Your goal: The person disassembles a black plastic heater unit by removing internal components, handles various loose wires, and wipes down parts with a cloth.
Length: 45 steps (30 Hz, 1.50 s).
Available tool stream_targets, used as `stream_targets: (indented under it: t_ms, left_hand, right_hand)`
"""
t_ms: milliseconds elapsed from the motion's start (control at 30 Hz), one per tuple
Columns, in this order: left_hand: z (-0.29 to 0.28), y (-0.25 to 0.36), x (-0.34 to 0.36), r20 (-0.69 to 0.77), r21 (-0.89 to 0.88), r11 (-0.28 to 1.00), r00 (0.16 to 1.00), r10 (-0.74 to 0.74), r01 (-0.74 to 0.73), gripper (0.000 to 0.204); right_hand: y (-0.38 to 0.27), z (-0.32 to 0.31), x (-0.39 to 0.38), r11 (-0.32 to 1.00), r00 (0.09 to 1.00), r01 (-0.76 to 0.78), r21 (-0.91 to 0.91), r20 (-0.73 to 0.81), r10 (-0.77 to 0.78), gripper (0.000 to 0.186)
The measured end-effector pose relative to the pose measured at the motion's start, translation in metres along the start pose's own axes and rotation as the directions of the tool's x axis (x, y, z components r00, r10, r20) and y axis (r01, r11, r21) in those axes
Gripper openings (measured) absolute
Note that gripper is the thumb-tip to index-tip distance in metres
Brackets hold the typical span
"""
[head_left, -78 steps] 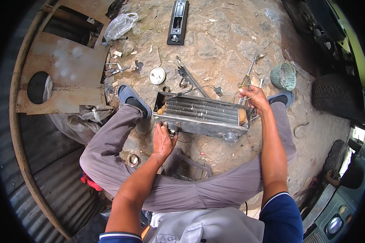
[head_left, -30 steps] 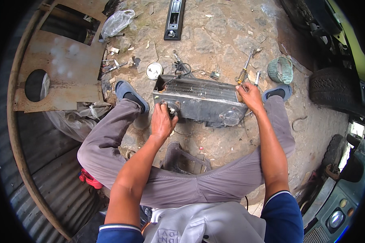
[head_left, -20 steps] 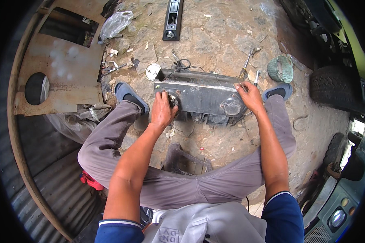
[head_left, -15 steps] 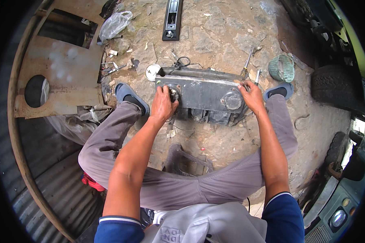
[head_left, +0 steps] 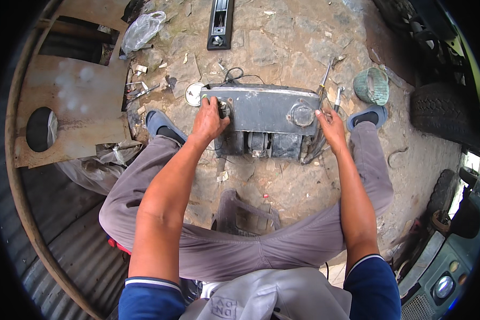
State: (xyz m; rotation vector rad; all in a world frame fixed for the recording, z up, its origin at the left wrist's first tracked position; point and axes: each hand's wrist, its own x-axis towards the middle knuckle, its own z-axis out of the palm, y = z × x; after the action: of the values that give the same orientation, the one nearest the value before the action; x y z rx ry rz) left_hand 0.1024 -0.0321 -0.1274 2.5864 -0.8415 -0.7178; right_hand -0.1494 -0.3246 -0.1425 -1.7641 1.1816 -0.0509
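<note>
A dark grey box-shaped metal unit (head_left: 264,111) stands between my feet. Its flat face carries a round cover at the right end, and darker cylinder-like parts show along its near, lower side. My left hand (head_left: 209,121) is closed on the unit's left end, fingers bent over a dark fitting there. At the opposite end my right hand (head_left: 332,129) grips the edge between thumb and fingers. Its fingertips are partly hidden behind that edge. A black cable (head_left: 237,73) loops out behind the unit.
A screwdriver (head_left: 324,80) and a metal tool (head_left: 337,98) lie by the right end, near a green basket (head_left: 370,87). Left are a white round lid (head_left: 194,94) and a cut-out board (head_left: 77,101). A long black panel (head_left: 220,26) lies ahead; a tyre (head_left: 445,114) stands right.
The unit has tipped so that more of its near, lower side shows, and its right end has come round level with the left. Both hands keep their hold on the ends.
</note>
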Motion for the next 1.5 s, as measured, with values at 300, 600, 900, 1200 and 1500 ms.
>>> stream_targets:
  t_ms: [300,600,900,1200,1500]
  left_hand:
    - [0.002,-0.006,0.023,0.041,0.061,0.998,0.999,-0.003,0.000,0.063]
    - [0.039,-0.035,-0.013,-0.336,-0.350,0.928,0.908,-0.250,0.126,0.080]
    - [0.098,-0.098,-0.091,0.214,-0.511,0.687,0.850,-0.481,0.517,0.086]
    - [0.102,-0.110,-0.081,0.464,-0.786,0.169,0.749,-0.472,0.594,0.097]
    - [0.125,-0.109,-0.068,0.575,-0.773,0.057,0.736,-0.358,0.632,0.101]
  right_hand:
    - [0.013,0.008,-0.002,0.967,0.961,-0.242,0.076,0.154,0.229,0.060]
    - [0.030,0.017,-0.002,0.968,0.969,-0.232,0.094,0.113,0.221,0.050]
    - [0.048,0.023,-0.013,0.907,0.917,-0.378,0.183,0.213,0.339,0.057]
    - [0.053,0.025,-0.022,0.873,0.886,-0.443,0.204,0.251,0.391,0.075]
    - [0.073,0.024,-0.031,0.788,0.790,-0.570,0.235,0.420,0.446,0.092]
